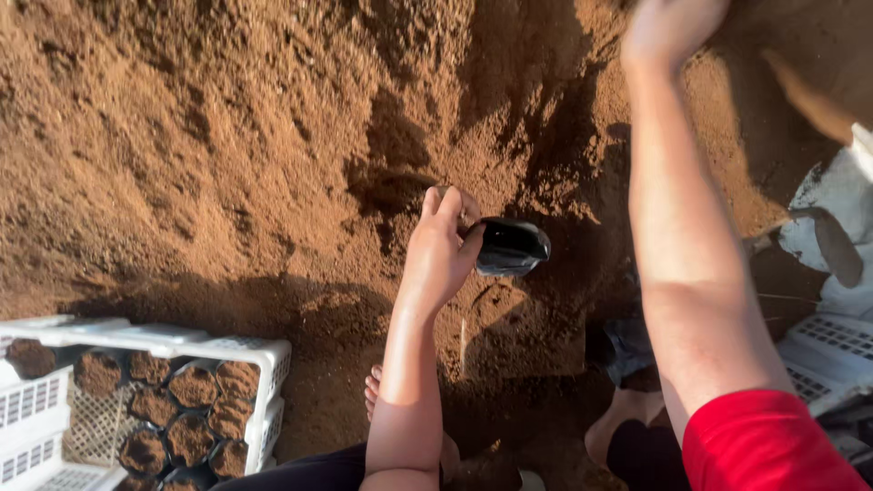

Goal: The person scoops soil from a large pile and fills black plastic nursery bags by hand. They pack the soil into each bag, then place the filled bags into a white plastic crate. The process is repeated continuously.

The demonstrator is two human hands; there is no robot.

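Note:
My left hand (pixel 441 247) grips the rim of a small black plastic grow bag (pixel 514 247), held on its side with its mouth toward the big heap of brown soil (pixel 209 136). My right hand (pixel 671 27) is stretched far forward onto the soil at the top edge of the view. It is blurred and partly cut off, so I cannot tell whether its fingers are closed. That arm has a red sleeve (pixel 759 441) at the shoulder.
A white plastic crate (pixel 264 359) at the lower left holds several black bags filled with soil. Another person's arm (pixel 814 105) and a trowel (pixel 835 244) are at the right, with more white crates (pixel 832 350) there. My bare feet (pixel 373 391) rest on the ground below.

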